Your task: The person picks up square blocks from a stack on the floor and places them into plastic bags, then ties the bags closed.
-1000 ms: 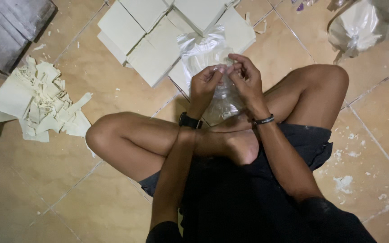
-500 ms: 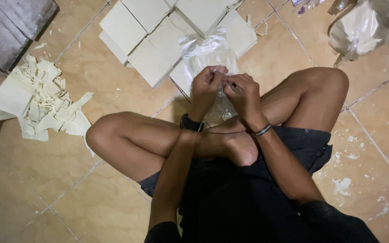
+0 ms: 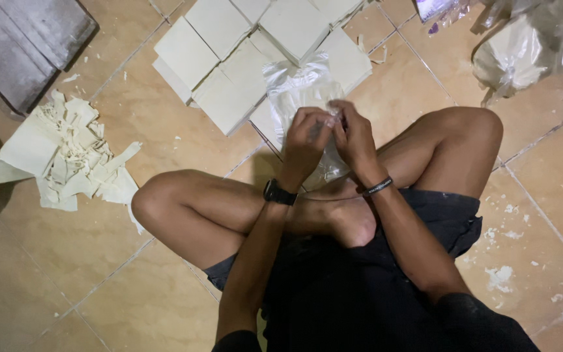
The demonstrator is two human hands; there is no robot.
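Observation:
I sit cross-legged on a tiled floor. My left hand (image 3: pixel 305 138) and my right hand (image 3: pixel 353 133) meet in front of my shins, both pinching the top of a clear plastic bag (image 3: pixel 298 88). The bag hangs down between the hands and lies partly over stacks of pale square sheets (image 3: pixel 229 58). What the bag holds is hidden by my fingers and the crinkled plastic. A black watch sits on my left wrist, a dark band on my right.
A heap of torn pale scraps (image 3: pixel 66 153) lies to the left. A dark grey board (image 3: pixel 24 45) is at top left. More filled plastic bags (image 3: pixel 522 49) sit at top right. White crumbs dot the tiles on the right.
My hands have drawn closer together on the bag's top and the fingers have shifted. The view has moved slightly; the bag stays in the same spot.

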